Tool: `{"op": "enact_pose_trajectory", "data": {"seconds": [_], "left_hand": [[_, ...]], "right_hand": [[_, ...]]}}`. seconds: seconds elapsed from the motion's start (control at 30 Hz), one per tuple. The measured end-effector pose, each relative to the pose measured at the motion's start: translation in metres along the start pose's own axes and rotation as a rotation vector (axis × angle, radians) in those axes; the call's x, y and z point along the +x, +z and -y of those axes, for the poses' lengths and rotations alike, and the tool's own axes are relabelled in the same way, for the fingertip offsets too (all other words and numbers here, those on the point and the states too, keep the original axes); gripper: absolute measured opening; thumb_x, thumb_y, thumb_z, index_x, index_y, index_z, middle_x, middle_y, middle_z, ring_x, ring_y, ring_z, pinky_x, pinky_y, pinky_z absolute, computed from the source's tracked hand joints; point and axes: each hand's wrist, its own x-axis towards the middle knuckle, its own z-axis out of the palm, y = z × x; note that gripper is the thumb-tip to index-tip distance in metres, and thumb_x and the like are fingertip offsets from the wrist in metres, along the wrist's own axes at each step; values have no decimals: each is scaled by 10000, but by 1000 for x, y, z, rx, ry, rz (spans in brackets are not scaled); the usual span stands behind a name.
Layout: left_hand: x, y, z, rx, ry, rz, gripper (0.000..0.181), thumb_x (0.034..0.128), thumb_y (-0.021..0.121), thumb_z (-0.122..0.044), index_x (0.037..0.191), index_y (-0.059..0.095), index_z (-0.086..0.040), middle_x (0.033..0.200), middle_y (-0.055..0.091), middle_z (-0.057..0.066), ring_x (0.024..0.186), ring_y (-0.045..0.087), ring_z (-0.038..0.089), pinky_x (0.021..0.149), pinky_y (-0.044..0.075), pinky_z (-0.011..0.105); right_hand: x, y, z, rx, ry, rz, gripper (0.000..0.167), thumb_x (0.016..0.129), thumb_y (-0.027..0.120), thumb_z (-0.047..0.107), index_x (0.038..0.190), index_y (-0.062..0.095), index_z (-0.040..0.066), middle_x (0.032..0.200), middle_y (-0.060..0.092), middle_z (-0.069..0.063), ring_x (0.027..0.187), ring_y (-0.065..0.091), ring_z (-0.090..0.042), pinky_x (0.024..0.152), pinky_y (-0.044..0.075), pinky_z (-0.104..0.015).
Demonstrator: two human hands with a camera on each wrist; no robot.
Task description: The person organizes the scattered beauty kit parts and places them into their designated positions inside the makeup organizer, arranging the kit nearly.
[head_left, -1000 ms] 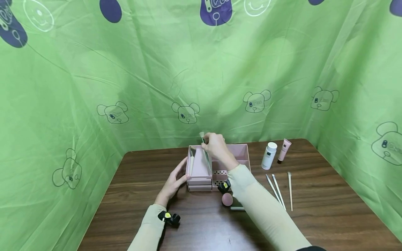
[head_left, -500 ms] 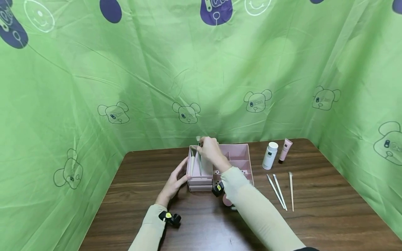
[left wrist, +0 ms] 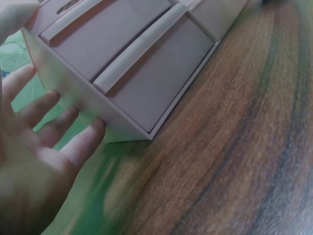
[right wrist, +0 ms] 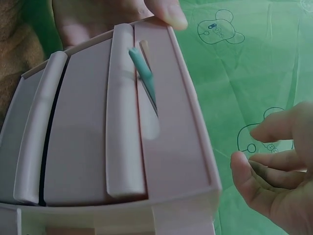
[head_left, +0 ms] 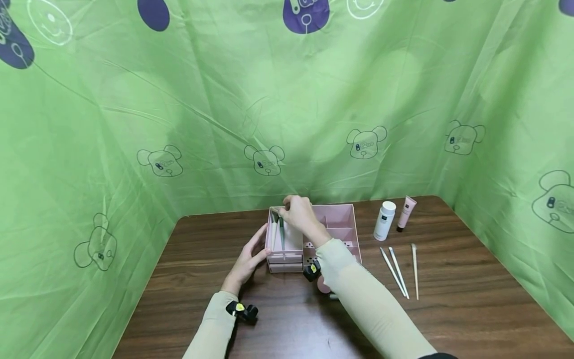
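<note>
My left hand rests against the left side of a pink cosmetics organizer, its fingers nearly straight on the side wall and its thumb at the front corner. Inside the organizer's left top section lie a pale-handled makeup brush and a green-handled makeup brush. Over the back of that section hovers my right hand. In the right wrist view the right hand has loosely bent fingers, with a gap between thumb and fingertips and nothing held. A green handle end shows through the front slot.
On the table's right stand a white bottle and a pink tube. Several slim brushes, one a pale brush, lie in front of them. A round pink item sits before the organizer, partly behind the right sleeve.
My right hand moved left with the green-handled brush, lowered it beside the pale one and let it go. The left hand has stayed on the organizer's side.
</note>
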Motion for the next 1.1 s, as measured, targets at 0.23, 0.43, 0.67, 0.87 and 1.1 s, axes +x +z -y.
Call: {"op": "enact_pose_trajectory", "data": {"seconds": [0.23, 0.43, 0.67, 0.87, 1.1], "left_hand": [[-2, -1, 4, -7, 2, -6, 683, 965, 536, -16, 1558, 204, -80, 1579, 278, 191, 1413, 318, 377, 1108, 368, 312], [-1, 0, 4, -1, 7, -6, 682, 966, 539, -25, 1558, 205, -80, 1583, 274, 183, 1420, 318, 356, 1120, 356, 326], [-1, 0, 1, 25, 9, -7, 690, 952, 527, 41, 1550, 190, -28, 1573, 258, 234, 1417, 281, 424, 1147, 308, 412], [-2, 2, -18, 31, -1, -1, 688, 944, 535, 40, 1534, 179, 33, 1560, 242, 284, 1408, 266, 466, 1142, 302, 435], [-1, 4, -29, 33, 4, 9, 668, 951, 519, 42, 1527, 180, 53, 1554, 242, 297, 1410, 267, 461, 1145, 298, 426]], "right_hand": [[-4, -7, 0, 24, -8, 0, 336, 859, 684, 180, 1176, 671, 68, 1018, 727, -92, 865, 694, -221, 740, 584, -301], [-10, -15, -5, 36, -28, -18, 330, 860, 692, 171, 1167, 673, 52, 1019, 725, -98, 876, 688, -226, 765, 579, -322], [-16, -26, -15, 44, -64, -68, 297, 849, 704, 147, 1128, 691, 46, 984, 734, -79, 884, 690, -220, 802, 573, -339], [-23, -36, -26, 59, -65, -84, 288, 850, 700, 148, 1119, 690, 46, 979, 739, -77, 883, 691, -197, 829, 569, -332], [-33, -47, -40, 47, -55, -97, 282, 850, 699, 171, 1104, 695, 50, 969, 747, -84, 867, 699, -198, 806, 572, -341]]}}
